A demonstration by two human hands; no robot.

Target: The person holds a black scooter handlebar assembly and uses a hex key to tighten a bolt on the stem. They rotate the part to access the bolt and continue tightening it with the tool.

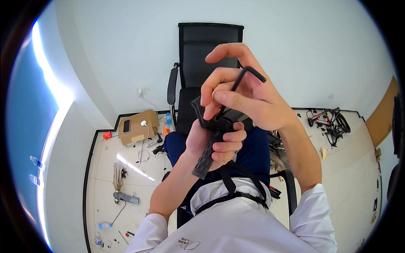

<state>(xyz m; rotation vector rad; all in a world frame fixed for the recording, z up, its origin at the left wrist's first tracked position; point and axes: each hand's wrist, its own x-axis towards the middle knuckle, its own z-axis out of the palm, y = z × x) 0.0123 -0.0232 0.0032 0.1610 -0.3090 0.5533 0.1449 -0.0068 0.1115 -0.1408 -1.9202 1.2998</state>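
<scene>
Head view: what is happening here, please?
A seated person works on a black handlebar grip part. The left hand holds it by the ribbed grip. The right hand pinches a black hex key whose lower end goes down into the part's clamp. Behind stands a black office chair; a cardboard box lies on the floor.

- Left hand [215,141]: fingers curled shut in a grip, forearm rising from the lower left.
- Right hand [242,90]: raised just above it, fingertips pinched, index finger arched.

black office chair [198,50], cardboard box [138,127], bicycle parts [331,123]
</scene>
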